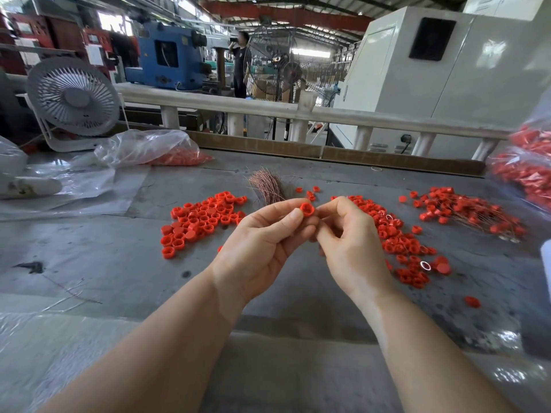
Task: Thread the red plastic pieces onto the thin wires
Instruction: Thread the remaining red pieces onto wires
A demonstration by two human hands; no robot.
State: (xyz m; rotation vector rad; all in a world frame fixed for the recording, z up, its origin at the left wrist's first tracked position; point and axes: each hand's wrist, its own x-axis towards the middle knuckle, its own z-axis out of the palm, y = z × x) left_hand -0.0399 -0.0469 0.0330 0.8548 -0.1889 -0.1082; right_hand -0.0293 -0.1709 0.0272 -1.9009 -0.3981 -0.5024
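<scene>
One red plastic piece (306, 209), a small ring-shaped cap, is held up above the middle of the grey table (89, 257), its hollow side facing the camera. The left hand (262, 248) pinches it between thumb and curled fingers. The right hand (354, 245) has its fingertips closed together right beside the cap, as if pinching a thin wire, though no wire can be made out there. Just behind the hands lies a bundle of copper-coloured wires (267, 186). To the left sits a loose pile of red caps (199, 220); to the right a second pile (402, 245) with a few small metal rings mixed in, and further right a heap of caps already on wires (468, 213). Clear bags of more caps rest at the far left (155, 150) and at the right edge (524, 174). A small white fan (74, 99) stands at the back left corner. The likely trouble is the fine wire missing the cap's hole or bending, since it is so thin and hard to see, or the cap slipping from the pinch and rolling into a pile. A forearm sweeping sideways could scatter either pile. Open table lies in front of the wrists, toward the person, while a raised lip closes the far edge.
</scene>
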